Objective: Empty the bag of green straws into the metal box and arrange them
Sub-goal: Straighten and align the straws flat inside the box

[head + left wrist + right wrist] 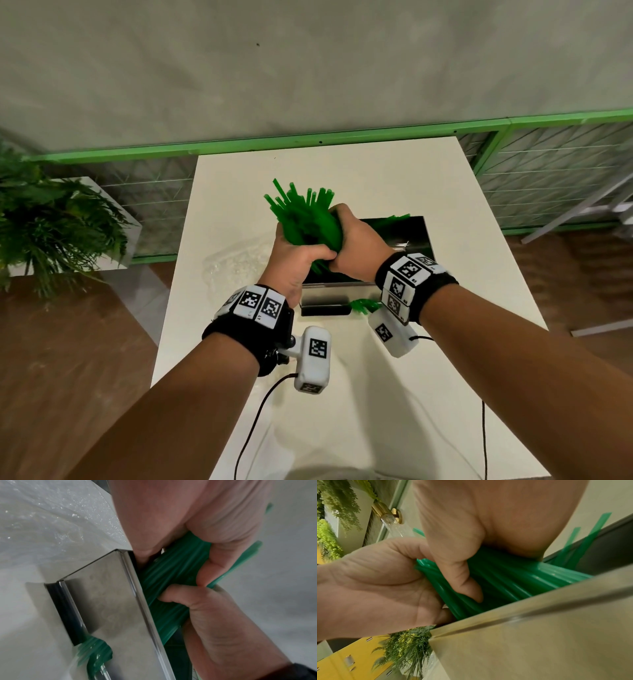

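A thick bundle of green straws (301, 212) stands tilted over the open metal box (335, 294), its upper ends fanning out to the far left. My left hand (294, 260) grips the bundle from the left and my right hand (356, 240) grips it from the right, thumbs nearly touching. In the left wrist view the straws (171, 574) run down behind the box's shiny wall (106, 595). A few more straws (394, 219) lie inside the box, and green ends (363, 305) poke out at its front slot. The clear plastic bag (226, 267) lies crumpled left of the box.
The box stands in the middle of a white table (479, 274) with bare surface around it. A potted fern (51, 222) stands to the left of the table. A green-framed mesh railing (548, 164) runs behind it. Black cables (484, 438) trail from my wrist cameras over the near edge.
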Tool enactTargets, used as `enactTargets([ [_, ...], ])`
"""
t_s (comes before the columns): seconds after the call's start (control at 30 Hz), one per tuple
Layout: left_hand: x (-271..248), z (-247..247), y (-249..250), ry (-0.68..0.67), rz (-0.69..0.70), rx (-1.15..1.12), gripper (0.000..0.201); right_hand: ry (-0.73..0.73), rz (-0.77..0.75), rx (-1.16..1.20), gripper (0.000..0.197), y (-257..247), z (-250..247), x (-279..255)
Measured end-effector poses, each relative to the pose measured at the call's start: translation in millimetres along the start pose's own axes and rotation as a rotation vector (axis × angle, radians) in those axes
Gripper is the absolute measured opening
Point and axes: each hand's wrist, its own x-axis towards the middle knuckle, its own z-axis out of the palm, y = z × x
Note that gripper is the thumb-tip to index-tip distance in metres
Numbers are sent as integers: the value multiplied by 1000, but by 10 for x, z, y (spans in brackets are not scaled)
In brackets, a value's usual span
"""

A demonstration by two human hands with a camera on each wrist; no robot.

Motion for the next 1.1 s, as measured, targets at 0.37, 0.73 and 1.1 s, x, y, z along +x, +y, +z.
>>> enactTargets([
  [0.37, -38, 59, 221, -44, -46, -88, 71, 16, 4, 13, 83, -215, -106, 25],
  [0.73, -122, 4, 151, 39, -175, -241, 26, -54, 81, -392, 57, -255, 37, -3],
  [1.1, -128, -210, 171, 354, 95, 404, 37, -120, 94, -361, 94, 168, -99, -131],
])
